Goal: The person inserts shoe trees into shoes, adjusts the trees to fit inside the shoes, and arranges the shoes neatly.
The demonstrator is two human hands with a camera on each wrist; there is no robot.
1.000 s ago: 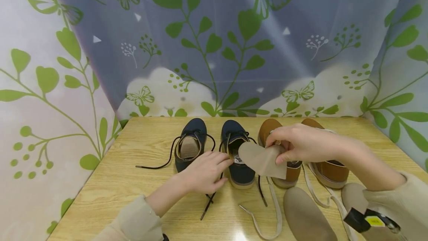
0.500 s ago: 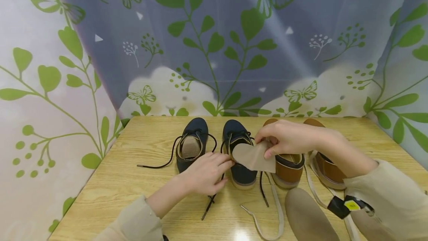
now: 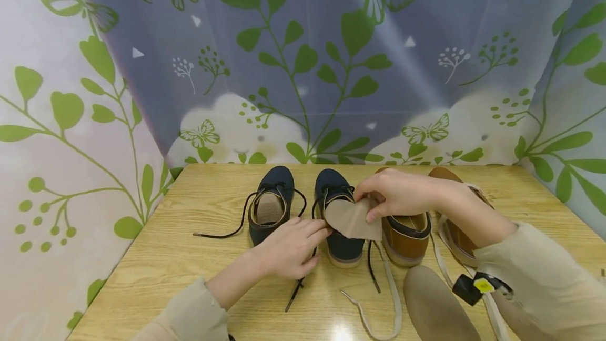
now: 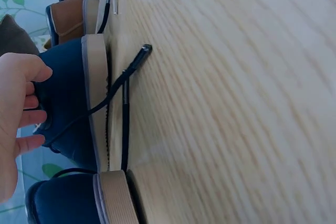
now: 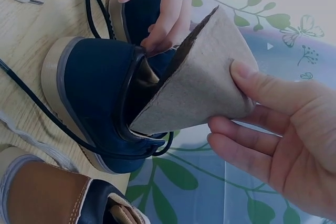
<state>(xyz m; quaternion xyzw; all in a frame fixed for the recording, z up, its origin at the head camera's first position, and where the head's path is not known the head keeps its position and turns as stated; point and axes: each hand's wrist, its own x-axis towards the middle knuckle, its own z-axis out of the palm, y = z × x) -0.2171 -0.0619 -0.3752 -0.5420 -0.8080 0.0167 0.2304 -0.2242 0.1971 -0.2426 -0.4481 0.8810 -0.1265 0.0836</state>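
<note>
My right hand (image 3: 400,192) pinches a bent grey-beige cardboard shoe insert (image 3: 352,220) between thumb and fingers. Its rounded end overlaps the opening of the right-hand navy shoe (image 3: 345,250); in the right wrist view the insert (image 5: 205,77) leans into the collar of that shoe (image 5: 100,87). My left hand (image 3: 291,246) is at the left side of the same shoe, fingers bent over the collar edge and thumb apart below. The left-hand navy shoe (image 3: 276,179) has a tan insert (image 3: 270,208) inside and black laces spread out. The insert hides most of the near shoe's opening.
Two brown shoes (image 3: 408,249) with pale laces (image 3: 395,299) stand to the right, partly behind my right arm. A flat beige sole-shaped piece (image 3: 437,304) lies on the wooden table (image 3: 156,278) in front. A printed leaf-and-butterfly cloth (image 3: 303,93) hangs behind the table.
My right hand has moved left with the insert, bringing its rounded end from beside the navy shoe to over its opening. The left hand has stayed at the collar.
</note>
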